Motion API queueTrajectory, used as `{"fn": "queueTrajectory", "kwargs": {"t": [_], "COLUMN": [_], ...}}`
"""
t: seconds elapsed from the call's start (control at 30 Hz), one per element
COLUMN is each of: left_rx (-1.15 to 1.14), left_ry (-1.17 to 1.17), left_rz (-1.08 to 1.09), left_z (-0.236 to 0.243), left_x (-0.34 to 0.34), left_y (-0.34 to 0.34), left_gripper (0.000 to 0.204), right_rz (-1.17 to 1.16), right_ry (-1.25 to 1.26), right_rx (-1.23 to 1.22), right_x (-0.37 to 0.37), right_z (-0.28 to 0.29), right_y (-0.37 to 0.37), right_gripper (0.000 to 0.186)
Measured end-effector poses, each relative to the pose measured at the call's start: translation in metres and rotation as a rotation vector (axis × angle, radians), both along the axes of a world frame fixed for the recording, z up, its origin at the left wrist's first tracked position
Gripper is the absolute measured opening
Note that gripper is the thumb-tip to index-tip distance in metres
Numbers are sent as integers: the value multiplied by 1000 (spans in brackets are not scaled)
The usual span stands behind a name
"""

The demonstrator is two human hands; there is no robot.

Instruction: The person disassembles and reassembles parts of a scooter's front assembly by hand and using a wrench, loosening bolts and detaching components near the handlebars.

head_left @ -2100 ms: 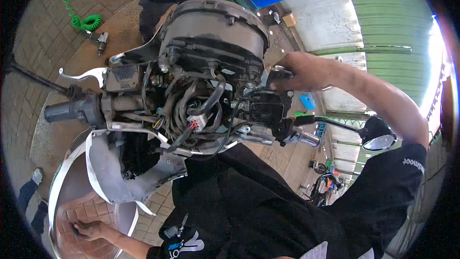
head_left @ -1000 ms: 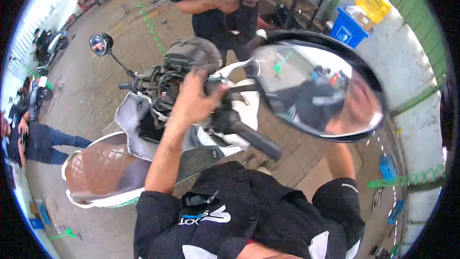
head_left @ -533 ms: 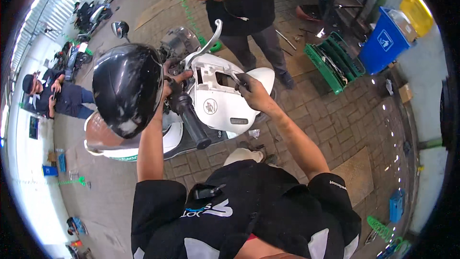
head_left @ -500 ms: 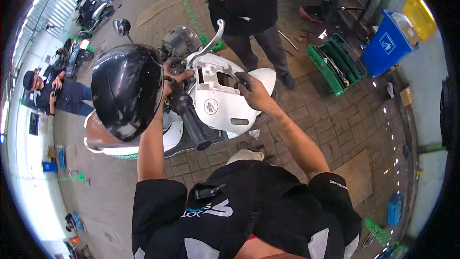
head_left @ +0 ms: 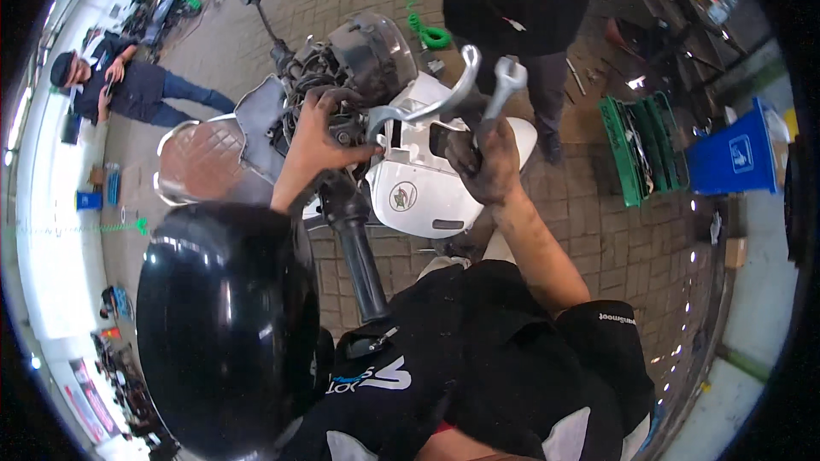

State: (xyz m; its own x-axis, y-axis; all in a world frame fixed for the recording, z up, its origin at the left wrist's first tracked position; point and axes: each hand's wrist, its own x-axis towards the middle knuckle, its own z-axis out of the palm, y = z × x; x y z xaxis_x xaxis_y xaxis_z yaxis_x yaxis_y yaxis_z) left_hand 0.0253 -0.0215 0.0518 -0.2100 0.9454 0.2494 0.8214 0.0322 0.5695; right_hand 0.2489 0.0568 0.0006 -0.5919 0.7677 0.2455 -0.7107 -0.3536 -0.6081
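Observation:
My right hand (head_left: 491, 158) grips an open-end wrench (head_left: 508, 81), its silver head sticking up. My left hand (head_left: 329, 132) curls over the dark control housing at the handlebar, with its thumb at the base of the silver lever (head_left: 451, 96). Below it runs the black grip (head_left: 363, 265). The white front body (head_left: 418, 205) lies behind and under both hands, with dark openings in it. Exposed wiring and fittings (head_left: 303, 67) surround the dark headlamp unit (head_left: 367, 60). A large black mirror back (head_left: 218, 316) covers the lower left and hides part of my left forearm.
A co-worker (head_left: 521, 8) stands opposite with both hands together; another person (head_left: 115, 77) is at left. A green toolbox (head_left: 623, 154) and blue bin (head_left: 730, 162) stand at right. The brown seat (head_left: 196, 162) and coiled green hose (head_left: 434, 36) are behind the handlebar.
My right hand has risen, tilting the wrench upright above the white body. My left hand stays at the handlebar. The mirror back looms lower and larger as the view has shifted.

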Motion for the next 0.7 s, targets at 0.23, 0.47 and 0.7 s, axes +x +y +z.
{"fn": "queueTrajectory", "kwargs": {"t": [0.23,0.47,0.7], "left_rx": [-42,-232,132], "left_ry": [-27,-153,-176], "left_rz": [56,358,222], "left_z": [11,0,-20], "left_x": [-8,6,-3], "left_y": [1,-9,-5], "left_gripper": [69,75,60], "right_rz": [292,530,647], "right_ry": [-187,89,248], "right_rx": [321,530,429], "right_x": [-12,-36,-56], "right_z": [11,27,39], "right_y": [34,33,39], "right_gripper": [47,27,31]}}
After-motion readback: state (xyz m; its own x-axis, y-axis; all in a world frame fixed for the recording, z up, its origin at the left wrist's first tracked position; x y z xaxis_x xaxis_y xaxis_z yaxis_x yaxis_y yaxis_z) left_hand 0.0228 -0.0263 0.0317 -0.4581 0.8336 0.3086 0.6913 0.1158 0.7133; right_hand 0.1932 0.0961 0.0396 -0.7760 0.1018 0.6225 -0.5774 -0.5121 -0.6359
